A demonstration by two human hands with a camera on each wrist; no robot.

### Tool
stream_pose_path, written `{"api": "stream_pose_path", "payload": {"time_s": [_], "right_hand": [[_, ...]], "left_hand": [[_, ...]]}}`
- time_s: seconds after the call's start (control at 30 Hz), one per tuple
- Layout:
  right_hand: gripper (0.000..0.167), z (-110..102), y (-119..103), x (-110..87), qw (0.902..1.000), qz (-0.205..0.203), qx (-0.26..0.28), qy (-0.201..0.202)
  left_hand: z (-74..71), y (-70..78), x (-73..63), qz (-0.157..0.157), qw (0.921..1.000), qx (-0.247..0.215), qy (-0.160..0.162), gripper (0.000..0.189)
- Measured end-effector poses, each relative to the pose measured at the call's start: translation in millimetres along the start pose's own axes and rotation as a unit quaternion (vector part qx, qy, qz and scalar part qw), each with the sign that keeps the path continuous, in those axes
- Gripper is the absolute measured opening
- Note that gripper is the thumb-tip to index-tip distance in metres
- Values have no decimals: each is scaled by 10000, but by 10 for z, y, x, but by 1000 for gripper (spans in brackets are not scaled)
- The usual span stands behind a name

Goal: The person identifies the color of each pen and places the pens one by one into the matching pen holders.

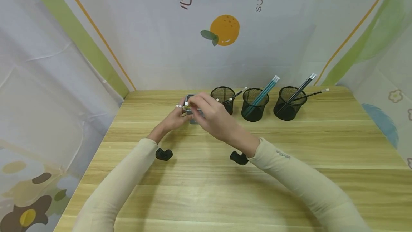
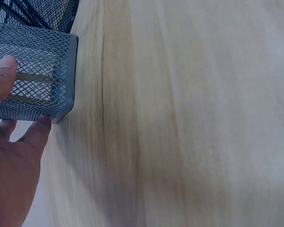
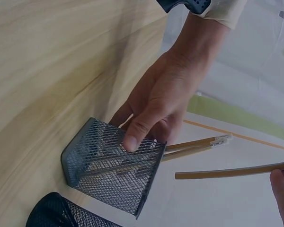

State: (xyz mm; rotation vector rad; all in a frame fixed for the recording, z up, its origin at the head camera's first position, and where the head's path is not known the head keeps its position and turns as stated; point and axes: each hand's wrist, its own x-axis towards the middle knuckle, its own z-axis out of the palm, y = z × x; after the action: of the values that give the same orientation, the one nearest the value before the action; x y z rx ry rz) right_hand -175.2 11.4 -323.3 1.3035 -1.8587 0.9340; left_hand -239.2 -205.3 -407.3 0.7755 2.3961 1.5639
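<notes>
My left hand point(image 1: 173, 120) grips a square dark mesh pencil cup point(image 3: 116, 165) from its side, thumb against the near wall in the right wrist view. Two wood-coloured pencils point(image 3: 191, 150) stand in it, their white eraser ends leaning out over the rim. Above the cup, my right hand point(image 1: 210, 115) pinches another wood-coloured pencil point(image 3: 222, 174), whose free end points towards the cup's opening and stays apart from it. In the left wrist view the cup point(image 2: 61, 61) is seen from the side, with the fingers of the left hand point(image 2: 14, 163) at its base.
Three round black mesh cups stand in a row to the right: one point(image 1: 222, 88) with dark pencils, one point(image 1: 253, 115) with teal pencils, one point(image 1: 285, 114) with black pencils. A small black device point(image 1: 164, 154) sits by the left wrist, another point(image 1: 239, 158) by the right. A printed curtain point(image 1: 161, 60) hangs behind the table point(image 1: 199, 189).
</notes>
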Motion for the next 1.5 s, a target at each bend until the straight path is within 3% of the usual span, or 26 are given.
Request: {"api": "stream_pose_path", "payload": {"time_s": [0.33,0.73,1.1,1.3,1.5], "right_hand": [[14,142,97,-39,9996,243,42,-100],[15,304,242,-170,9962,652,-308,-497],[9,389,350,-289,9860,1263,-537,-952],[11,396,395,-329,9779,1634,-718,-1092],[14,367,387,-348,9739,1870,-627,-1125]], "left_hand": [[-11,-7,-9,-56,10000,40,-69,69],[-4,-15,1,-46,10000,-46,-26,67],[15,-16,8,71,10000,-29,32,71],[21,-10,11,-178,9998,-2,114,72],[24,-11,7,-188,9997,-29,118,72]]}}
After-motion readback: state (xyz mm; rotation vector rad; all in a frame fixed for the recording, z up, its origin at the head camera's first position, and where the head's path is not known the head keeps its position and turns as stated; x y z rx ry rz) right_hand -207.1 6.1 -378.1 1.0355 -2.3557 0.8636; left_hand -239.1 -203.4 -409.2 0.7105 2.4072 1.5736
